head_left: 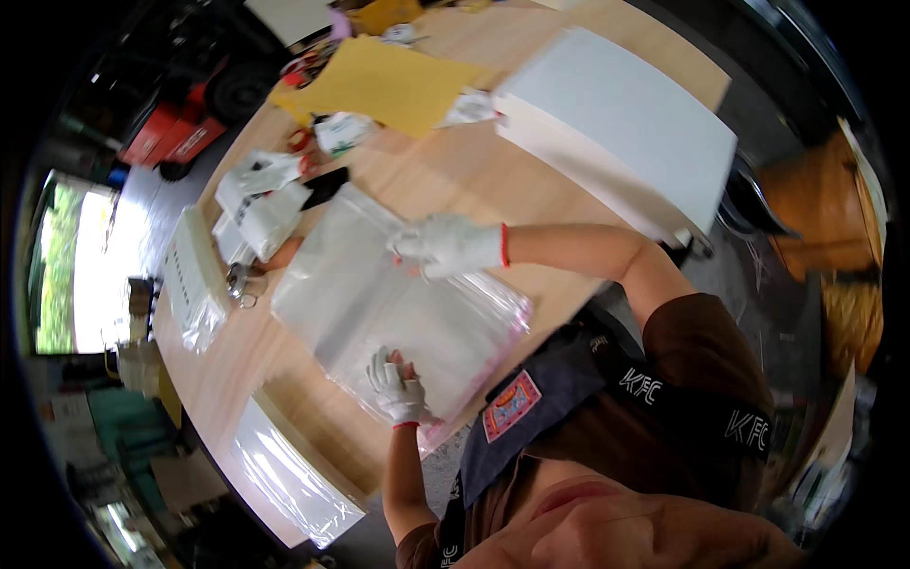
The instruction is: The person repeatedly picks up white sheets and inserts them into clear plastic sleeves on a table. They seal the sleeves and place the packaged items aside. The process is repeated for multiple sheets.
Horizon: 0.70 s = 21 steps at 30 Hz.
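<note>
Left gloved hand flat, fingers spread, pressing near edge of clear plastic bag lying on wooden table. Right gloved hand open, palm down on bag's far side. Yellow sheet and white board beyond.

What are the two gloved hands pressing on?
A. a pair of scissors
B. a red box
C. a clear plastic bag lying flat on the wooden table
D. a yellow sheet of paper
C: both the left hand and the right hand, in white gloves, lie flat on the clear plastic bag spread on the wooden table; the yellow sheet lies farther away, untouched.
</note>
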Available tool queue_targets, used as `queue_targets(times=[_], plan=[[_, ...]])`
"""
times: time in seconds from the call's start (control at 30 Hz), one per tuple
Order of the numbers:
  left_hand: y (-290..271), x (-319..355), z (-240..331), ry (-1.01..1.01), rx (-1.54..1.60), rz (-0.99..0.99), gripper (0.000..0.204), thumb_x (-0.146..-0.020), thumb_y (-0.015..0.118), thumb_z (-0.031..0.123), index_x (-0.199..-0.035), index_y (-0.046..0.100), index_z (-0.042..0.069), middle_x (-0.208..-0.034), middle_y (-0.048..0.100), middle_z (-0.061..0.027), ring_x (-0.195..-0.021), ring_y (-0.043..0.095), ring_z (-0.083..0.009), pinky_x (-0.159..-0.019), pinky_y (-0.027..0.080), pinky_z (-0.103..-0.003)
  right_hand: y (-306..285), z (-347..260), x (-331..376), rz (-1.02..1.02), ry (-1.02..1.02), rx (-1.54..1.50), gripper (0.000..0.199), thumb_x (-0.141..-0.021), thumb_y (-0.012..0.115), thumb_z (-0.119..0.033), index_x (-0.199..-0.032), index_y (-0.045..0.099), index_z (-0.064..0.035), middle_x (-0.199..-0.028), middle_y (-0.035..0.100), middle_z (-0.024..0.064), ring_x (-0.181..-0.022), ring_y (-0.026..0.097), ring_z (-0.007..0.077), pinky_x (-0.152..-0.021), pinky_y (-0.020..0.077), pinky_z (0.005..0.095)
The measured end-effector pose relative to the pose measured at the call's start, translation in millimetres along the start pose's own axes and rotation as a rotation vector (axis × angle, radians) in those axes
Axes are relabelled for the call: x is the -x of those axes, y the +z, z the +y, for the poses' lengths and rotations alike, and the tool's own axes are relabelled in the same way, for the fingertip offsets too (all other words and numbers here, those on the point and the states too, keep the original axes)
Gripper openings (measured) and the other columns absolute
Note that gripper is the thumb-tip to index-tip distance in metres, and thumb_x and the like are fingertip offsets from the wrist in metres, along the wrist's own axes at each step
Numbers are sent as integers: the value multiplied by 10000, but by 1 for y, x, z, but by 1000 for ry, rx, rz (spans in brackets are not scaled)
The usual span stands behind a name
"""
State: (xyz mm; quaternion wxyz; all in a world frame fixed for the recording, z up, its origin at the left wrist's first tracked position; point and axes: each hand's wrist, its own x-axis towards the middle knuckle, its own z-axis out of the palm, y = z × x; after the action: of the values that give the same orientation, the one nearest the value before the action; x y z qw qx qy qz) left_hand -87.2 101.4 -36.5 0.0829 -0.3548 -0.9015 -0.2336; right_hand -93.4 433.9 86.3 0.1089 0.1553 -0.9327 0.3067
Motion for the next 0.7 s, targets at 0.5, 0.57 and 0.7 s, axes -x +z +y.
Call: queue_targets(times=[0.5, 0.57, 0.7], plan=[[-1, 13, 2, 116, -62, 4, 300, -807, 593, 158, -1067, 528, 22, -1216, 520, -148, -1147, 451, -344, -1004, 325, -455, -152, -32, 376, 761, 1490, -295, 595, -868, 421, -610, -950, 534, -32, -646, 532, 61, -510, 482, 119, -435, 394, 260], [-2, 12, 1, 115, -41, -25, 302, -813, 591, 156, -1075, 525, 21, -1207, 523, -147, -1133, 457, -346, -989, 337, -449, -146, -25, 374, 777, 1537, -678, 537, -877, 415, -605, -886, 529, -81, -644, 516, 23, -451, 379, 79, -389, 284, 218], [-18, -5, -11, 89, 20, -139, 322, -823, 596, 144, -1108, 518, 16, -1190, 524, -153, -1110, 467, -337, -951, 373, -432, -129, 29, 396, 917, 1212, -961, 430, -839, 561, -526, -892, 523, -102, -643, 486, 16, -446, 367, 86, -358, 242, 222]])
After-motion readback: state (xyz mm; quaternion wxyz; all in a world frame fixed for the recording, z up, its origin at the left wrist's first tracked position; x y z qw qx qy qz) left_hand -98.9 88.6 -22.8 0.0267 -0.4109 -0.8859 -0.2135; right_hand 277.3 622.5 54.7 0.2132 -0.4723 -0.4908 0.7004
